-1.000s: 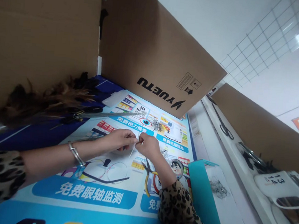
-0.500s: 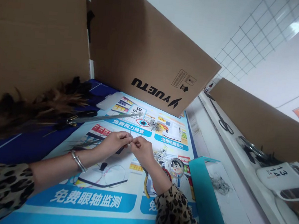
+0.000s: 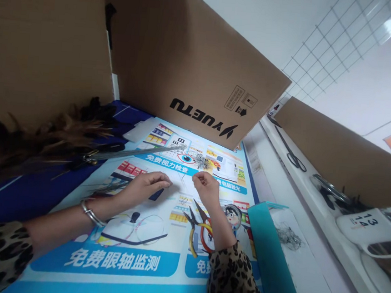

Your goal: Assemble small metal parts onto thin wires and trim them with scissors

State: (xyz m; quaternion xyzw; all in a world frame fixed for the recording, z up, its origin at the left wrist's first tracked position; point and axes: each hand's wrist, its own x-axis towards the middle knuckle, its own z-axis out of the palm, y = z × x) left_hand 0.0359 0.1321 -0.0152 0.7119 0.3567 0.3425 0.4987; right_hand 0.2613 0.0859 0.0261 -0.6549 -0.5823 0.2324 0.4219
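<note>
My left hand (image 3: 144,187) rests over a printed blue poster (image 3: 120,261), its thumb and forefinger pinched on a thin metal wire piece that I can barely make out. My right hand (image 3: 205,186) is a short way to the right, fingers curled in a pinch; what it holds, if anything, is too small to see. Two pairs of pliers lie just below the right hand, one with yellow handles (image 3: 192,230), one with red handles (image 3: 205,227). A small heap of metal wire pieces (image 3: 203,161) sits beyond the right hand.
A feather duster (image 3: 45,140) with a metal handle lies at the left. Cardboard sheets (image 3: 195,69) stand behind the poster. A teal box (image 3: 268,253) holding small metal bits is at the right. Scissors (image 3: 289,152) and white cups (image 3: 369,228) lie on the white ledge.
My hands were together, working a thin wire between them. They have drawn apart, the right one moving right and away, so the pliers beneath it show.
</note>
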